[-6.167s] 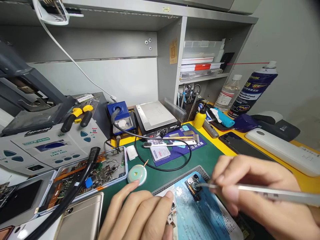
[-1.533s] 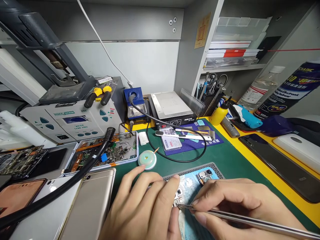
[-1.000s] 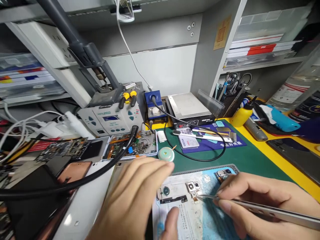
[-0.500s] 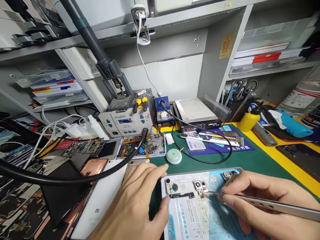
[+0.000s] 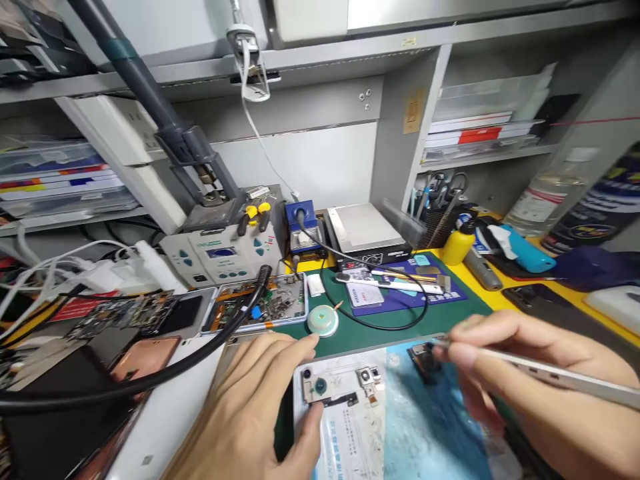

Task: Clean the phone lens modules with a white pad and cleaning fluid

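A flat panel with white and blue printed film point(image 5: 357, 433) lies before me. My left hand point(image 5: 255, 400) rests at its left edge, thumb and fingers apart, holding nothing. Near the thumb are a small silvery part with a dark round lens point(image 5: 321, 386) and a thin black strip point(image 5: 343, 400). A small camera module point(image 5: 369, 379) with a short flex tail sits farther right. My right hand point(image 5: 540, 373) grips metal tweezers point(image 5: 560, 375). Their tip is beside a black camera module point(image 5: 424, 360) on the blue part; whether they touch cannot be made out.
Behind the panel are a round pale green tin point(image 5: 323, 321), a tray of small parts point(image 5: 265, 300) and a soldering station point(image 5: 225, 253). A thick black hose point(image 5: 200, 373) crosses the left side over phones and boards. A yellow bottle point(image 5: 457, 243) stands at right.
The view has turned right, so the bench appears shifted left. The tweezers' tip has moved from the smaller camera module to the black one. My left hand keeps its place at the panel's edge.
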A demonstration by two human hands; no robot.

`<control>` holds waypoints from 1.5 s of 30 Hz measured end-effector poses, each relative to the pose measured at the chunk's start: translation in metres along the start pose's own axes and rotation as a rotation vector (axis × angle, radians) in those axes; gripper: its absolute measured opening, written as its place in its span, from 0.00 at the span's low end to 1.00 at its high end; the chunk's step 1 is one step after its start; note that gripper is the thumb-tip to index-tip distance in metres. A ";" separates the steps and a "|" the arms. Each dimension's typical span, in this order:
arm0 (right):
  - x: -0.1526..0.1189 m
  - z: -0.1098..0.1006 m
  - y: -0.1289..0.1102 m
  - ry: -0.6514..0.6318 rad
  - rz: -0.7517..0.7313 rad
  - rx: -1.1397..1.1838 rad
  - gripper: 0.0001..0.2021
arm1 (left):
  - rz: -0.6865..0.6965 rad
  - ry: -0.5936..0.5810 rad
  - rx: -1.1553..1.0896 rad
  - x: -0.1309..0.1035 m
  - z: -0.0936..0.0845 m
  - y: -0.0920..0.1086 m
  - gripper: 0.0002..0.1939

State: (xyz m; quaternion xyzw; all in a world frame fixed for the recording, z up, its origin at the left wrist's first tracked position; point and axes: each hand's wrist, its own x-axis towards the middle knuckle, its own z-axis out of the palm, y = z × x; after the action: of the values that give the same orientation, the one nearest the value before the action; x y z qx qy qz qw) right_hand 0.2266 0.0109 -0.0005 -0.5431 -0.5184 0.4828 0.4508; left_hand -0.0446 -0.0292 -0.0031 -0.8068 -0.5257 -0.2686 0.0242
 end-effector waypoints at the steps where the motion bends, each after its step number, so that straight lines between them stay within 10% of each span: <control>1: 0.002 -0.003 -0.005 0.078 -0.058 0.092 0.13 | 0.031 0.017 -0.024 0.004 0.002 0.004 0.22; 12: 0.010 -0.022 -0.031 0.086 -0.158 0.406 0.08 | 0.109 -0.164 -0.215 0.066 0.048 0.064 0.23; 24: 0.002 -0.029 -0.029 -0.022 -0.116 0.440 0.09 | 0.111 -0.078 -0.053 0.069 0.061 0.084 0.20; 38: 0.004 -0.026 -0.029 -0.034 -0.112 0.409 0.09 | 0.172 -0.439 -0.226 0.079 0.034 0.065 0.32; 45: 0.002 -0.028 -0.029 -0.017 -0.093 0.396 0.09 | 0.182 -0.391 -0.258 0.073 0.035 0.061 0.29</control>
State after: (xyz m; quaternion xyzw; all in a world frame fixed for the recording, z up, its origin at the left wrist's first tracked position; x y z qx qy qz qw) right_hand 0.2503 0.0146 0.0318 -0.4152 -0.4415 0.5588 0.5660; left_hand 0.0444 0.0158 0.0148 -0.8840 -0.4068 -0.1687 -0.1569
